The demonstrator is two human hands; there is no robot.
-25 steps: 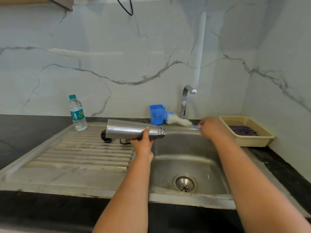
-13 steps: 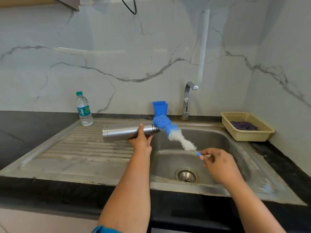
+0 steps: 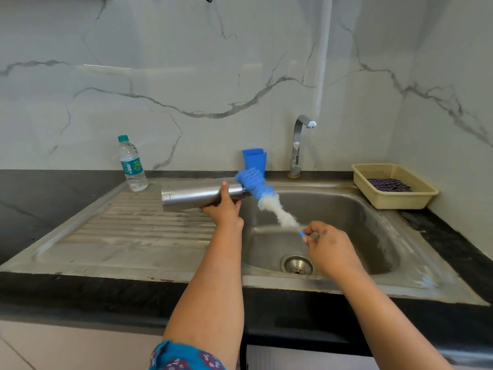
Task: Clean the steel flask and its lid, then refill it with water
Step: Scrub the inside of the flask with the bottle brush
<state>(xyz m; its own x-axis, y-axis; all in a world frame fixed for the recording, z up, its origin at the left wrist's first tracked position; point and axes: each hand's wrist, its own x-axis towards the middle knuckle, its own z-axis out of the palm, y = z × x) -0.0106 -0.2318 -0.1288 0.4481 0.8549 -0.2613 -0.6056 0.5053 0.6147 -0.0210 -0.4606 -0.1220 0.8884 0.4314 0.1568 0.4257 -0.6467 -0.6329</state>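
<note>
The left hand [image 3: 225, 209] reaches forward over the edge between draining board and basin, fingers and thumb curled round the flask [image 3: 198, 196] from below. The flask lies roughly level in the air, its base pointing left over the ribbed draining board [image 3: 133, 222] and its open mouth pointing right over the basin. At that mouth sits the blue end of a bottle brush [image 3: 264, 198], which slants down and to the right, turning white toward its handle. The right hand [image 3: 329, 247] hangs lower over the basin, thumb and fingertips pinching the small blue tip of the brush handle.

On the far left, a plastic water bottle [image 3: 132, 164] stands upright at the back corner of the draining board. The steel sink [image 3: 373, 225] is set in a dark counter [image 3: 40, 198], its drain [image 3: 298, 264] showing just left of the right wrist. Behind the flask mouth a blue cup [image 3: 254, 159] stands against the marble wall [image 3: 186, 76], and the tap [image 3: 298, 145] rises just to its right. On the far right a beige basket [image 3: 394, 193] holding a dark cloth [image 3: 389, 185] sits on the counter beside the sink rim.

The basin lies open below both hands; the side wall closes the right end of the counter.
</note>
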